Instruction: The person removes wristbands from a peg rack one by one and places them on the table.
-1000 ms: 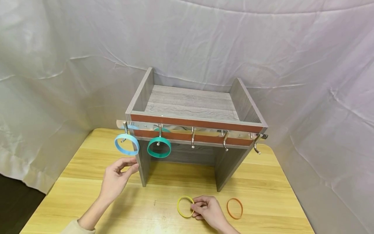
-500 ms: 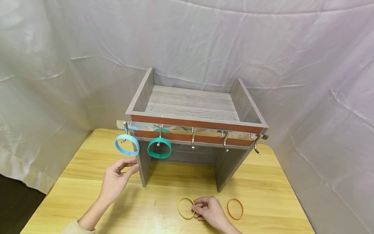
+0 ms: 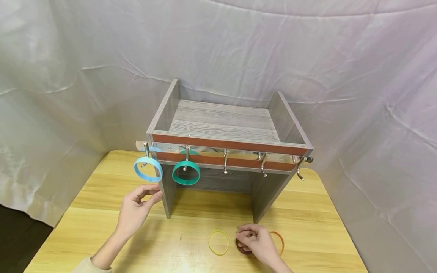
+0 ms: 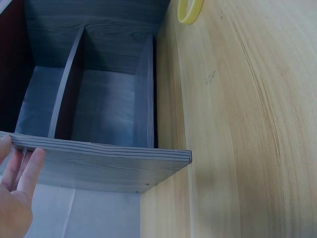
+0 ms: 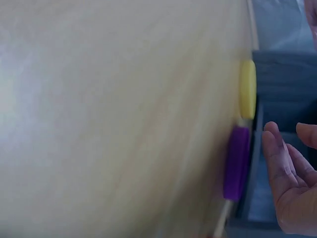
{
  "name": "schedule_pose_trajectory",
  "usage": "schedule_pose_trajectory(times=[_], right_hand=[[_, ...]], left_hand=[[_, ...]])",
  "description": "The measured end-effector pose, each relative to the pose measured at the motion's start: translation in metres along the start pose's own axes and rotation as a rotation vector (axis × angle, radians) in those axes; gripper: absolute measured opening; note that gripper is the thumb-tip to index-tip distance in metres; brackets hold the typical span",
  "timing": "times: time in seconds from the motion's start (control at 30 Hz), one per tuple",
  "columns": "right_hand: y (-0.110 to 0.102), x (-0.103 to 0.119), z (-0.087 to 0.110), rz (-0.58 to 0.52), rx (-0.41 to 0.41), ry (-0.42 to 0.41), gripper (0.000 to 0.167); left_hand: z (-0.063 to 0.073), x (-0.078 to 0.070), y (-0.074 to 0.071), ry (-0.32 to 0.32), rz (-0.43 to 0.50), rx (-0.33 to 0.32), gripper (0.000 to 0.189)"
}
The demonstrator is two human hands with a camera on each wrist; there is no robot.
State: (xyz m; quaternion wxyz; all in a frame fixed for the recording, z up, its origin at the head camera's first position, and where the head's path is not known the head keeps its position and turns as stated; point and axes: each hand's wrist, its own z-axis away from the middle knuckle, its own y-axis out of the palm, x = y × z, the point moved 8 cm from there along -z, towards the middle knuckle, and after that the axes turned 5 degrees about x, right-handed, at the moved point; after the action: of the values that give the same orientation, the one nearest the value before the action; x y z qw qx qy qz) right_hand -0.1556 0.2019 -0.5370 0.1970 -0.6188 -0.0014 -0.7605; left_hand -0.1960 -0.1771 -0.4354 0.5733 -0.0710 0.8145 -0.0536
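My left hand (image 3: 133, 210) pinches the front edge of the left side panel of a grey wood-grain shelf (image 3: 164, 189), thumb on one face and fingers on the other in the left wrist view. My right hand (image 3: 257, 242) is over a dark purple wristband (image 5: 237, 163) on the table, its thumb and fingers apart with nothing between them in the right wrist view. To its left lies a thin yellow wristband (image 3: 218, 242). An orange wristband (image 3: 280, 242) lies to its right, partly hidden by the hand. A light blue wristband (image 3: 148, 169) and a green wristband (image 3: 186, 173) hang from hooks.
A metal rail with several hooks (image 3: 225, 161) runs along the shelf's front, its hooks jutting forward. The shelf stands on a wooden table (image 3: 191, 235). Grey curtains (image 3: 222, 49) enclose the back and sides.
My right hand has let go of the yellow wristband, leaving it on the table, and has moved right over the purple wristband, now partly visible. The left hand stays put.
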Motion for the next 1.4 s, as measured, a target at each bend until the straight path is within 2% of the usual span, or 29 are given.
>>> schedule_pose_trajectory(times=[0.23, 0.5, 0.73, 0.83, 0.97, 1.2, 1.4], right_hand=[[-0.03, 0.012, 0.011, -0.056, -0.093, -0.099, 0.039], [-0.063, 0.038, 0.028, 0.039, -0.336, -0.262, 0.023], [-0.091, 0.06, 0.036, -0.048, -0.454, -0.415, 0.017], [-0.101, 0.069, 0.039, -0.052, -0.504, -0.465, 0.015], [-0.109, 0.081, 0.042, -0.075, -0.539, -0.509, 0.013], [-0.115, 0.091, 0.04, -0.135, -0.602, -0.495, 0.013], [-0.117, 0.099, 0.035, -0.217, -0.596, -0.557, 0.018]], left_hand=[[0.0, 0.001, 0.0, -0.008, 0.003, -0.002, 0.016], [0.001, 0.001, 0.0, 0.003, 0.025, -0.004, 0.016], [0.001, 0.0, 0.0, 0.01, 0.025, -0.006, 0.016], [0.001, 0.0, 0.0, 0.008, 0.016, -0.003, 0.016], [0.001, 0.0, 0.0, 0.009, 0.016, 0.001, 0.016], [0.001, 0.0, 0.0, -0.005, 0.015, 0.0, 0.016], [0.001, 0.0, 0.0, -0.01, 0.007, 0.004, 0.015]])
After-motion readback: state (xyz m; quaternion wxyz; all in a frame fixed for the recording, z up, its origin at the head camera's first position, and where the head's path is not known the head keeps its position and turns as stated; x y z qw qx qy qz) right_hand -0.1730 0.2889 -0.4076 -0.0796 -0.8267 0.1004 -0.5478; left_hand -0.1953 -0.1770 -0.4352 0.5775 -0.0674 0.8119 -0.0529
